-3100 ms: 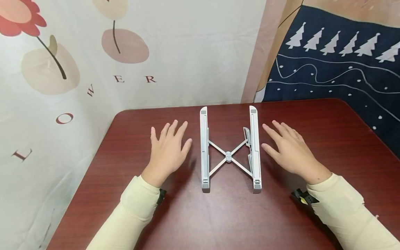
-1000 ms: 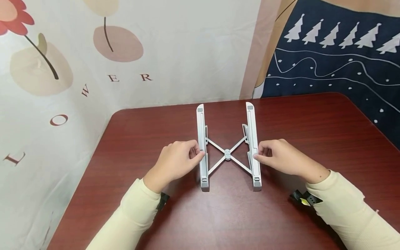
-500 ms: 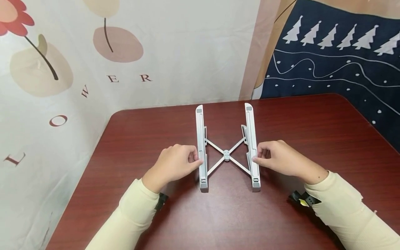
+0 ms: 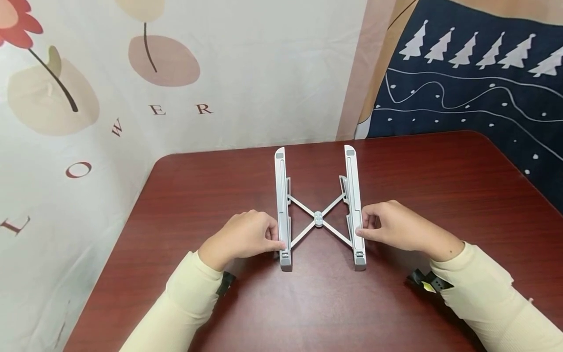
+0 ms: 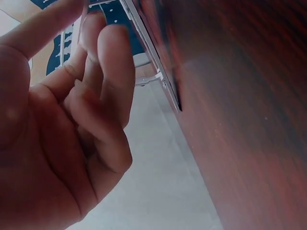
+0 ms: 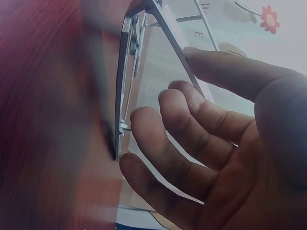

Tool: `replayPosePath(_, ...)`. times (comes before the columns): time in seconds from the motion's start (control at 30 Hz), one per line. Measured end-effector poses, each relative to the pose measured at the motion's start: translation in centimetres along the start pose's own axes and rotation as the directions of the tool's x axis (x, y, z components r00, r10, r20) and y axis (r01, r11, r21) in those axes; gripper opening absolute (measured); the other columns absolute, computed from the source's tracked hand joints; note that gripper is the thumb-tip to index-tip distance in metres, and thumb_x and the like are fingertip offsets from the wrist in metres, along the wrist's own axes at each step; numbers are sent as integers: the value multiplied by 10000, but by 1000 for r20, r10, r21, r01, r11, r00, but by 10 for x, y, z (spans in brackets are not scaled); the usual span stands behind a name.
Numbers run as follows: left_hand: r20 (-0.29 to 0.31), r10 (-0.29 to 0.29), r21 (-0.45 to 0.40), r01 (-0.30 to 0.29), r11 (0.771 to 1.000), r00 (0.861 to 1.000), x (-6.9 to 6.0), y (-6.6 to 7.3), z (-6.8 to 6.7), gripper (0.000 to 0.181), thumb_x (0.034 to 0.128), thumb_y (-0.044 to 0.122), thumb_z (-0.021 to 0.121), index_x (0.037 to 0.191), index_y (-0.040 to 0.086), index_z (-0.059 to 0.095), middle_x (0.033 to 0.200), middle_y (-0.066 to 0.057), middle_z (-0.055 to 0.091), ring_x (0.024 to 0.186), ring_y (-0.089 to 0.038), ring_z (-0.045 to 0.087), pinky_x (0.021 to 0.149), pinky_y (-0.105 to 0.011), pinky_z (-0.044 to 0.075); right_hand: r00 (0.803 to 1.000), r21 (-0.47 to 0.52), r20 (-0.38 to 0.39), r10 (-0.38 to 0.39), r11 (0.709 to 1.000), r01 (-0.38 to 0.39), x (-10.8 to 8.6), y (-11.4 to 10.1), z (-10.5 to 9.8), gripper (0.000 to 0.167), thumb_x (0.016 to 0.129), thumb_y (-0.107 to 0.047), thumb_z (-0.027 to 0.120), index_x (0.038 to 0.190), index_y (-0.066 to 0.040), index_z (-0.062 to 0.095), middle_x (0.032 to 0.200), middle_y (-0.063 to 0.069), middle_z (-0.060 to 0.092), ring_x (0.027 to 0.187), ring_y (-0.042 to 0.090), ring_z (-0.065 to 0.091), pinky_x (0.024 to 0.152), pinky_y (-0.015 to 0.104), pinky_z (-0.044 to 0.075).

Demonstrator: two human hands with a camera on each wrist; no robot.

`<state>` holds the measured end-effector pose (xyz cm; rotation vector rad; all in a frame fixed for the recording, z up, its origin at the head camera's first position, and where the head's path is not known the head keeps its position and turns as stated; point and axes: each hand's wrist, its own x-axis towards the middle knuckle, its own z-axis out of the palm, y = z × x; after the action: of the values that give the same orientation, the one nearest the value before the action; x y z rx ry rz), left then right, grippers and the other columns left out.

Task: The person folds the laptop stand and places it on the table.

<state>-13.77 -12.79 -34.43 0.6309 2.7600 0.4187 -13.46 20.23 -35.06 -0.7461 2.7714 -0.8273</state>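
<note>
A silver folding laptop stand (image 4: 318, 219) is spread on the table, its two side rails joined by crossed arms with a round hub in the middle. My left hand (image 4: 244, 235) pinches the left rail near its front end, thumb on top and fingers curled at the outer side. On the other side my right hand (image 4: 393, 226) holds the right rail slightly farther back, thumb on its top face. The right wrist view shows the right thumb (image 6: 216, 64) against the slanted upper rail, other fingers bent beside it. In the left wrist view the fingertips partly hide the stand (image 5: 149, 45).
The dark red wooden table (image 4: 325, 308) has rounded far corners. A pale printed curtain (image 4: 264, 73) hangs behind and to the left. Dark blue cloth with white trees (image 4: 466, 98) hangs at the right. Black straps (image 4: 428, 281) show at the wrists.
At first both hands were spread beside the stand, apart from it. They then came in to the rails and have slid toward the near ends, the left farther. The stand keeps its shape.
</note>
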Motion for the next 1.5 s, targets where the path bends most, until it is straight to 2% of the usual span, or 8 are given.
replayPosePath(0.3, 47, 6, -41, -4, 999, 999, 1, -2, 1, 277, 786, 436, 824, 637, 306, 631, 604, 151, 584, 596, -69, 517, 602, -278, 426, 1000, 8, -11, 2, 1000, -2, -1, -1, 4, 240, 850, -190, 782, 696, -214, 599, 593, -128, 509, 546, 10, 430, 519, 214, 375)
replayPosePath(0.63, 68, 3, -80, 2, 997, 998, 2, -1, 1, 282, 790, 410, 829, 641, 277, 631, 599, 128, 588, 559, -69, 506, 576, -270, 427, 1000, 13, -16, -9, 1000, 9, 1, -2, 7, 255, 849, -170, 785, 686, -194, 591, 593, -119, 506, 547, 25, 431, 515, 215, 376)
replayPosePath(1.17, 57, 49, -106, -43, 993, 997, 3, 0, 2, 282, 809, 370, 821, 646, 243, 629, 597, 127, 574, 553, -50, 476, 567, -248, 414, 998, 4, -62, -34, 999, 34, 4, -3, 14, 254, 843, -157, 790, 691, -192, 590, 615, -121, 545, 552, 9, 439, 522, 218, 387)
replayPosePath(1.5, 55, 48, -110, -42, 993, 997, 3, 1, 3, 296, 810, 374, 819, 646, 236, 615, 599, 122, 570, 553, -49, 474, 567, -245, 414, 997, 1, -63, -39, 999, 39, 4, -4, 17, 246, 846, -155, 787, 699, -188, 592, 624, -115, 551, 567, 11, 456, 532, 218, 401)
